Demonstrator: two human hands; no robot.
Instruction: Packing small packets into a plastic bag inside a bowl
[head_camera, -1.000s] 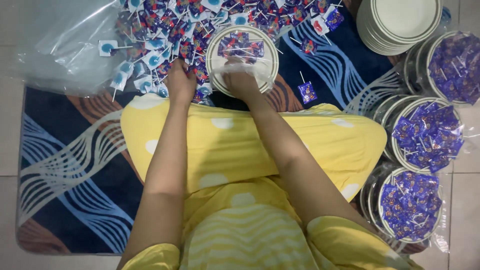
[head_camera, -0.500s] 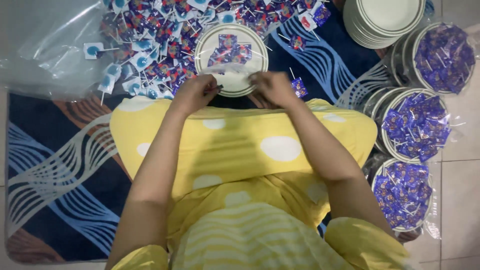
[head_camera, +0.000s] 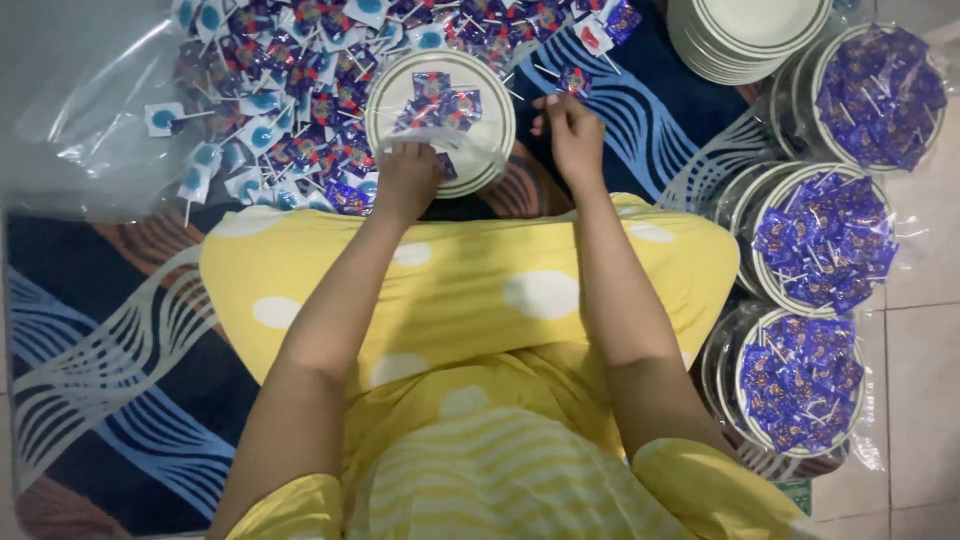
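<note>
A round white plate (head_camera: 500, 110) with a green rim lies on the rug in front of my lap, with a few wrapped lollipops (head_camera: 440, 100) on it. My left hand (head_camera: 405, 180) rests on the plate's near edge, fingers closed on a strip of clear plastic film (head_camera: 470, 150) that lies across that edge. My right hand (head_camera: 570, 135) is to the right of the plate with its fingers curled, just below a loose lollipop (head_camera: 575, 78). Whether it holds anything is hidden.
A heap of loose lollipops (head_camera: 290, 90) spreads over a clear plastic sheet (head_camera: 80, 110) at the upper left. A stack of empty plates (head_camera: 745, 35) stands at the top right. Three film-covered plates of lollipops (head_camera: 820, 240) line the right side, by the tiled floor (head_camera: 925, 350).
My right hand left the plate's near edge and moved right and away from me, towards the loose lollipop. My left hand stayed at the plate's edge on the film.
</note>
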